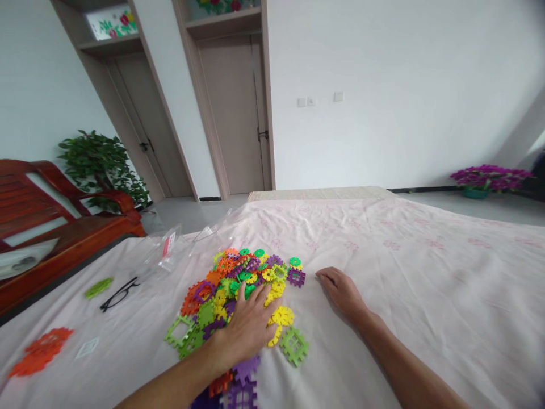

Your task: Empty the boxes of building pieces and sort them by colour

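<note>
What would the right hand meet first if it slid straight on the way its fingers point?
Most likely the purple square piece at the right edge of the toy pile. The right hand lies flat on the bedsheet, fingers aimed at it, with only bare cloth between.

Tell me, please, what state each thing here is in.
Left hand: open, flat on the pile of pieces.
Right hand: open, empty, resting on the sheet.
Pile of pieces: loose, heaped.
Plastic bag: lying flat.
Glasses: lying on the sheet.
Middle door: shut.
</note>
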Tool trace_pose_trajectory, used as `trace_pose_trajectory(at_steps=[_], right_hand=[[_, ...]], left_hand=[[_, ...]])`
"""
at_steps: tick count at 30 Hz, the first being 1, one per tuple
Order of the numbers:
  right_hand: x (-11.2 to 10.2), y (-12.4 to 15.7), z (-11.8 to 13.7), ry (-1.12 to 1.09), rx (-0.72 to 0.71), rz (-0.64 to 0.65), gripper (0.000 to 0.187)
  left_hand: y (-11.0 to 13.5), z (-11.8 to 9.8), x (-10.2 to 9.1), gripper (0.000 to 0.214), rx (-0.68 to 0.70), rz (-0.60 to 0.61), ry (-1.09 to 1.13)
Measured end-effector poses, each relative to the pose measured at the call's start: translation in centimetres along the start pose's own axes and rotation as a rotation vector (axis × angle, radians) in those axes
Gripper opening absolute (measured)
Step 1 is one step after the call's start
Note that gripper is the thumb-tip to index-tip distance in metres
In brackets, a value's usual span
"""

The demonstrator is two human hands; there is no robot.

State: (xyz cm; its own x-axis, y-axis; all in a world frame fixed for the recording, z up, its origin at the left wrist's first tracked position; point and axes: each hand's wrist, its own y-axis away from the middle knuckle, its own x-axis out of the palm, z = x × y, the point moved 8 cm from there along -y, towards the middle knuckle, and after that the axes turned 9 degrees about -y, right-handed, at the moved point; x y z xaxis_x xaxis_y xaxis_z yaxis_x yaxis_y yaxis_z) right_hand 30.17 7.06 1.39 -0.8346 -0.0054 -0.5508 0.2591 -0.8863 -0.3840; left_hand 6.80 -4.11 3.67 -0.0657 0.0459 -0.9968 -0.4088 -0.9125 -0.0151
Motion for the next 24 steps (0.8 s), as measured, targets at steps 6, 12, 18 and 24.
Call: trace_pose_trajectory(at_steps=[6,12,18,24], right_hand=[[0.5,0.1,0.1,0.028,-0.022,0.04,0.036],[0.6,0.0,0.8,0.061,-0.038,0.056,0.034],[0.8,0.0,0.8,0.088,-0.039,0.074,0.034],[0.8,0.2,1.1,0.095,-0.073,0.069,0.033]], left_hand=[[3.0,8.4,0.0,0.072,-0.391,-0.14,-0.123],[2.7,13.0,1.8,0.076,-0.613,-0.035,-0.072],[-3.3,8.8,0.0,0.049,-0.379,-0.245,0.104],[-8.5,4.5,-1.7,0.051,-0.19,-0.327,0.481]])
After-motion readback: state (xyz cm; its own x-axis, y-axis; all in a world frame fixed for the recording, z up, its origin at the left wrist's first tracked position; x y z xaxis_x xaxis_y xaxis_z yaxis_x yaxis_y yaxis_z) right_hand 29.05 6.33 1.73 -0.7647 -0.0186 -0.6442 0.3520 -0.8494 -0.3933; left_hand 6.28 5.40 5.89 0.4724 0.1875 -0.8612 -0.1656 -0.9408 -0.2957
